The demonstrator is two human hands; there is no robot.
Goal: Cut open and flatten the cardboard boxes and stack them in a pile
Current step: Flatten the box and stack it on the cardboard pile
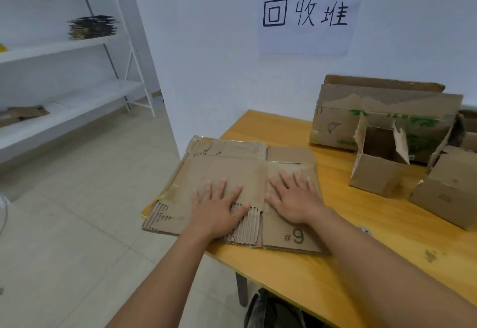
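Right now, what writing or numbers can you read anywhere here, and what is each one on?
"回收堆" on the paper sign taped to the wall.
"#9" on the flattened cardboard, near its front edge by the right hand.
Green print on the large box: too blurred to read.
Small sticker on the table: too small to read.

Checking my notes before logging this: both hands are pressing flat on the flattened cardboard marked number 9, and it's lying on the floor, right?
Not quite. In the head view both hands, left hand and right hand, do press flat on the flattened cardboard marked #9, but it lies on the table, not the floor.
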